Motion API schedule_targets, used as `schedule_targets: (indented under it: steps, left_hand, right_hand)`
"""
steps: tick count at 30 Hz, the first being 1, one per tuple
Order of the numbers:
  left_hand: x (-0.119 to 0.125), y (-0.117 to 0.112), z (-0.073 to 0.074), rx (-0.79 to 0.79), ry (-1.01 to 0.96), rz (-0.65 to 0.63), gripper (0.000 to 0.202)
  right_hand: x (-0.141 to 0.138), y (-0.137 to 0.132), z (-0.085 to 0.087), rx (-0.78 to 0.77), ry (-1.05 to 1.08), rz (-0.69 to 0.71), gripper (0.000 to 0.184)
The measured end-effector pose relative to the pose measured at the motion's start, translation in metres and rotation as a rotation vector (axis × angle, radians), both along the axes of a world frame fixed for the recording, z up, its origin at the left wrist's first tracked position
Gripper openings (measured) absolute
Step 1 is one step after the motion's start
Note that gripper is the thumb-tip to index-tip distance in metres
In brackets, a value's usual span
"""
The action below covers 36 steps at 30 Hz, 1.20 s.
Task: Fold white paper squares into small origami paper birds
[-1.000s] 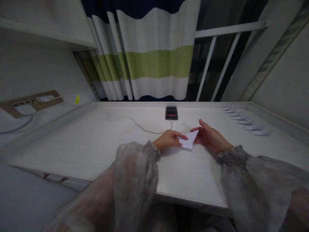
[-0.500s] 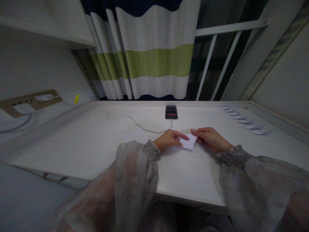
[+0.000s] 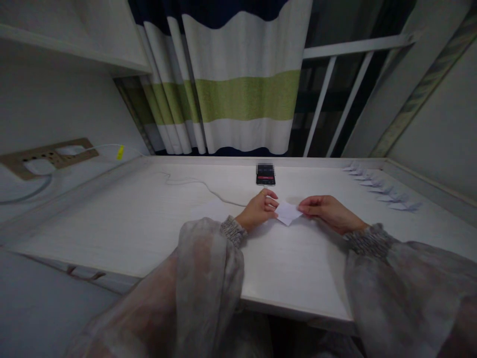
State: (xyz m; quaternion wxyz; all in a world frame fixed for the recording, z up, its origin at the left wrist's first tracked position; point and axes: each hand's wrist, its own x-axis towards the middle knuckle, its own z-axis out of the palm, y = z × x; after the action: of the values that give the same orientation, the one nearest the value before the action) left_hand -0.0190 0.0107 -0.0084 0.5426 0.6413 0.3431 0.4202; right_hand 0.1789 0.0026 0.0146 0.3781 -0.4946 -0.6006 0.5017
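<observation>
well, from my distant seat i see both hands over the middle of the desk (image 3: 167, 228), with the small folded white paper (image 3: 288, 213) between them; whether it rests on the surface or is lifted a little, i can't tell. the left hand (image 3: 258, 209) has its grip clamped on the paper's left side, thumb nearer me and fingers curled beyond it. the right hand (image 3: 330, 213) has thumb and fingertips pinched together on the right corner. i judge that i hold it from opposite sides to keep the thin piece steady, and only by its edges so that its middle and its faint creases lie in plain sight. one corner points toward me, free of both hands.

beyond the left hand a dark phone (image 3: 266, 180) lies near the back edge, straight ahead, perhaps so its screen can be glanced at without reaching. a white cable (image 3: 203, 184) winds across the desk and slips behind the left hand, so i can't follow all of it. off to the right, well apart from the hands, a slanting row of folded paper pieces (image 3: 380, 189) lines the far side, probably put there to be out of the way of my sleeves (image 3: 208, 258) and elbows
</observation>
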Motion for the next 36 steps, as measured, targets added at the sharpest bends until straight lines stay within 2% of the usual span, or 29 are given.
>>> schedule_targets:
  steps: [3,7,9,11,16,19,21,24,31,36]
  left_hand:
    - [-0.002,-0.004,0.002,0.246,0.201,0.059,0.038]
    - [-0.005,-0.009,0.007,0.542,0.454,0.1,0.038]
    - [-0.005,-0.011,0.008,0.655,0.542,0.11,0.038]
    - [-0.004,-0.012,0.008,0.722,0.574,0.114,0.037]
    - [-0.001,-0.014,0.01,0.637,0.412,0.109,0.033]
    - [-0.002,-0.013,0.012,0.658,0.399,0.172,0.02]
    - [-0.003,-0.012,0.012,0.727,0.442,0.184,0.012]
    - [-0.007,-0.012,0.013,0.817,0.551,0.142,0.011]
    - [-0.012,-0.014,0.017,1.097,0.97,-0.061,0.019]
    - [-0.016,-0.015,0.019,1.098,1.057,-0.198,0.02]
  right_hand:
    - [0.0,-0.001,-0.001,0.17,-0.209,0.047,0.023]
    - [-0.001,-0.005,-0.001,0.595,-0.418,0.099,0.015]
    - [-0.003,-0.008,0.0,0.761,-0.484,0.161,0.018]
    - [-0.007,-0.011,0.0,0.843,-0.548,0.202,0.018]
    - [-0.012,-0.014,-0.001,0.953,-0.618,0.174,0.015]
    - [-0.01,-0.012,-0.002,1.034,-0.593,0.113,0.016]
    - [-0.008,-0.01,-0.003,1.087,-0.604,0.097,0.015]
    - [-0.006,-0.008,-0.006,1.152,-0.663,0.126,0.015]
    - [-0.009,-0.006,-0.015,1.2,-0.786,0.255,0.02]
    - [-0.008,-0.012,-0.016,1.147,-0.801,0.411,0.022]
